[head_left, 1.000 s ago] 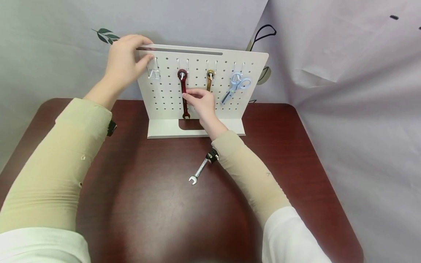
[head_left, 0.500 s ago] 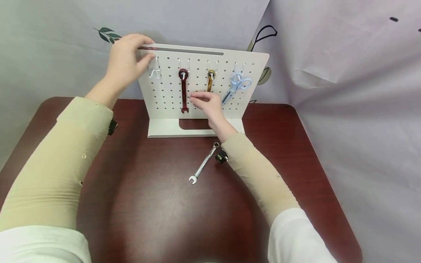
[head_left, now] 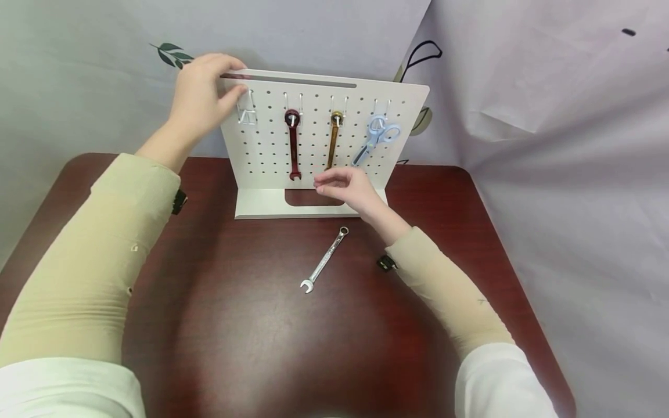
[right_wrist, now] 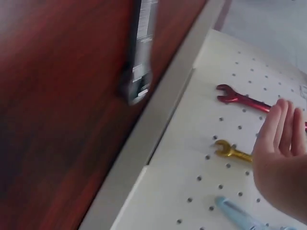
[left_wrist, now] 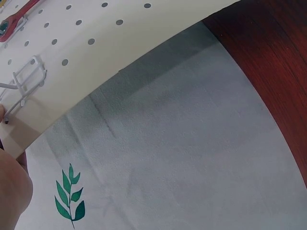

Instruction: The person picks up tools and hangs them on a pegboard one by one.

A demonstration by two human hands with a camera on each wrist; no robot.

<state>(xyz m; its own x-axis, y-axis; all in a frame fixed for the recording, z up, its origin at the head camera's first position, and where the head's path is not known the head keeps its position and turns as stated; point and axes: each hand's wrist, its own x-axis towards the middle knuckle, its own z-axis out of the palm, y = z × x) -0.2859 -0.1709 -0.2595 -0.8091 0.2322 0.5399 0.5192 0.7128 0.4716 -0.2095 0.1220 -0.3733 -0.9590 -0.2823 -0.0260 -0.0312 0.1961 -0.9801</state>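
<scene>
My left hand (head_left: 201, 93) grips the upper left corner of a white pegboard (head_left: 272, 145), thumb in front and fingers behind its top edge. A red wrench (head_left: 294, 145) and a gold wrench (head_left: 333, 139) hang from hooks on the board, jaw ends down. Light blue scissors (head_left: 373, 139) hang at the right. In front of the board's lower part is my right hand (head_left: 350, 188), fingers loosely extended and holding nothing; it overlaps the tip of the gold wrench in the head view. A silver wrench (head_left: 325, 258) lies diagonally on the table before the board.
An unused white hook (head_left: 247, 110) sits at the board's upper left, near my left thumb. The dark red table (head_left: 235, 325) carries the board's white base (head_left: 258, 204). Pale cloth with a printed leaf sprig (left_wrist: 70, 196) hangs behind.
My right hand has left the red wrench, moving right and down toward me. The red wrench now hangs free on its hook. My left hand stays at the corner.
</scene>
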